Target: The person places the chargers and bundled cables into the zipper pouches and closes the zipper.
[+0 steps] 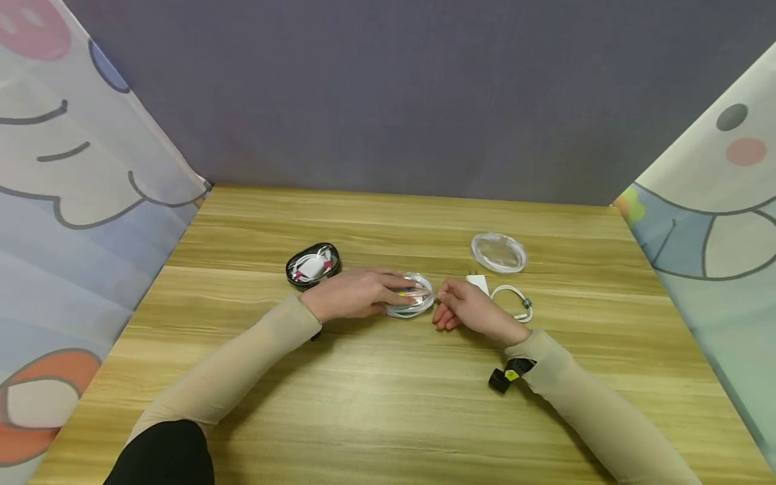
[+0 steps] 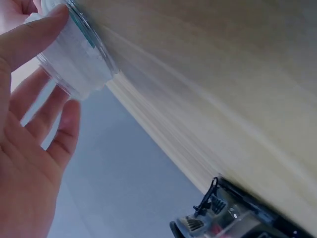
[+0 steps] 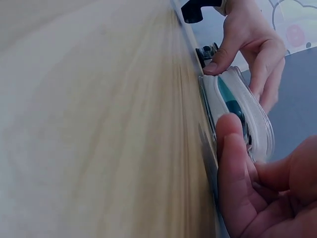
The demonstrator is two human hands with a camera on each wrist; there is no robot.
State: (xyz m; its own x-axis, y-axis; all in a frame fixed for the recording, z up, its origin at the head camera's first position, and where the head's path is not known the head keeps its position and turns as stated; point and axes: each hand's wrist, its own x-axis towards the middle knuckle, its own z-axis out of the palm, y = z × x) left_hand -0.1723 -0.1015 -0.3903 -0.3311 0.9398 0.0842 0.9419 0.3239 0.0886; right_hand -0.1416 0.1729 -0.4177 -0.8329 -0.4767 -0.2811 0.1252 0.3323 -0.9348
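A small round clear pouch [image 1: 426,286] with white zipper trim lies at mid-table between the two hands, with coloured contents showing through. My left hand [image 1: 351,294] grips its left side, thumb and fingers spread over it. From the right, my right hand [image 1: 469,306] pinches the pouch's zipper end between thumb and index finger. In the right wrist view, the pouch [image 3: 257,126] stands edge-on, and a teal item [image 3: 230,96] shows between its white bands. The zipper pull itself is hidden by the fingertips.
Left of the pouch stands a black case [image 1: 335,269] with a clear top, holding a white plug, cable and red pieces. A second clear round pouch [image 1: 498,252] lies at the back right. Beside the right hand are a white charger [image 1: 477,282] and a coiled white cable [image 1: 508,287].
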